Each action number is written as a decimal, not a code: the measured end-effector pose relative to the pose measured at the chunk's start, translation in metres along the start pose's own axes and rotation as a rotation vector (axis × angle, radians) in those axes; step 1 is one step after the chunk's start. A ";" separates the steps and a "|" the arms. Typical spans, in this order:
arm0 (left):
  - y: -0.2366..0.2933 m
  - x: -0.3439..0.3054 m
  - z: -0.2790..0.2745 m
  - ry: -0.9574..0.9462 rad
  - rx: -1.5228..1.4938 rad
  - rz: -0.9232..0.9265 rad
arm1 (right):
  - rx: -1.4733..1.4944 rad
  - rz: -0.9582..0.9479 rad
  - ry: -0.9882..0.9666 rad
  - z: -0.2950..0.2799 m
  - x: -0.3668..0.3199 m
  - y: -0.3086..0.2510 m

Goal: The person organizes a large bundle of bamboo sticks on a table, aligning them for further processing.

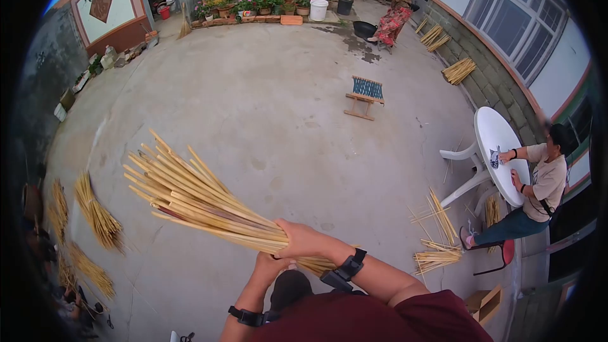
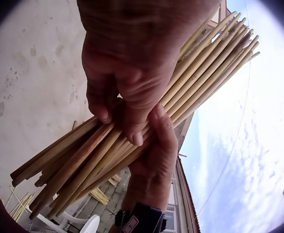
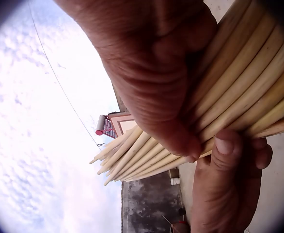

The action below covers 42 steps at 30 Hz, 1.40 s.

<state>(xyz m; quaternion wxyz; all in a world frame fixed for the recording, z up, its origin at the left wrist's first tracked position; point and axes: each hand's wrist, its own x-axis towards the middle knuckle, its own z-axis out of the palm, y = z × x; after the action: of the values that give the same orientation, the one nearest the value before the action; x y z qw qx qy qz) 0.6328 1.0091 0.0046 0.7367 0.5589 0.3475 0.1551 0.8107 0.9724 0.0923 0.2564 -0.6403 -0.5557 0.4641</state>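
A thick bundle of peeled yellow stalks (image 1: 212,199) slants across the front of my body in the head view, its far ends fanning out toward the upper left. My right hand (image 1: 305,240) grips it from above near the close end. Just beside it, my left hand (image 1: 269,267) holds the bundle from below. The left wrist view has my left hand (image 2: 132,63) large at the top, thumb and fingers curled round the stalks (image 2: 205,73). In the right wrist view, the thumb of my right hand (image 3: 147,82) presses along the stalks (image 3: 248,77), with the left thumb close by.
More stalk bundles (image 1: 98,215) lie on the concrete at left, and loose stalks (image 1: 438,256) at right. A folding stool (image 1: 367,88) stands ahead. One person (image 1: 544,180) sits at a white table (image 1: 491,120); another person (image 1: 400,9) sits by a black basin (image 1: 364,29).
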 end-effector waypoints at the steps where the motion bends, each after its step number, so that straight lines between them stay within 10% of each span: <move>1: 0.010 0.008 -0.003 0.029 -0.036 0.011 | -0.024 -0.050 0.041 -0.006 0.013 0.002; 14: 0.065 0.129 0.010 -0.139 -0.385 -0.127 | -0.050 -0.010 0.089 -0.113 0.083 0.011; 26: 0.072 0.157 0.030 -0.046 0.038 0.069 | -0.010 0.028 -0.088 -0.155 0.096 0.041; 31: 0.076 0.153 0.036 -0.093 -0.616 -0.045 | 0.005 0.068 -0.083 -0.153 0.105 0.028; 36: 0.094 0.148 0.025 -0.027 -0.775 0.109 | 0.184 -0.001 0.103 -0.124 0.118 0.034; 42: 0.143 0.098 0.012 0.246 -0.541 0.358 | 0.587 -0.080 -0.177 -0.109 0.118 -0.042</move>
<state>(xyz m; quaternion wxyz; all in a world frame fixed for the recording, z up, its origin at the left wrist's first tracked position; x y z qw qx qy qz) 0.7336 1.1077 0.1066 0.7719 0.3724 0.2766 0.4348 0.8812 1.1156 0.1389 0.3992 -0.4735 -0.4428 0.6484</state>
